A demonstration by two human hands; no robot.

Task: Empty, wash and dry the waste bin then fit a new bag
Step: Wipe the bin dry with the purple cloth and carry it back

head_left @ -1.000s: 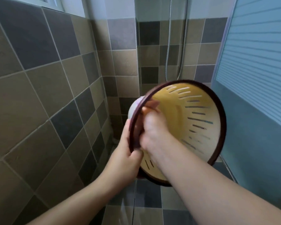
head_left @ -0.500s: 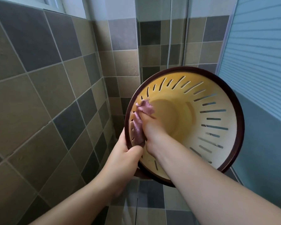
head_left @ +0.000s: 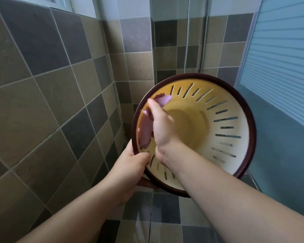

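Observation:
A yellow slotted waste bin (head_left: 223, 109) with a dark maroon rim is held up on its side, its mouth facing me. My left hand (head_left: 130, 165) grips the rim at the lower left, thumb inside. My right hand (head_left: 162, 125) is inside the bin and holds a pink cloth (head_left: 145, 130) against the left inner wall. Part of the cloth sticks out above the fingers. The bin's outside and base are hidden.
A tiled wall (head_left: 42, 102) stands close on the left and a tiled corner behind the bin. A shower hose (head_left: 187, 41) hangs on the back wall. A frosted blue door (head_left: 284, 58) is on the right. Tiled floor (head_left: 165, 221) lies below.
The bin has turned its mouth more toward me. My right hand with the cloth has slid along the left inner wall, upward toward the rim.

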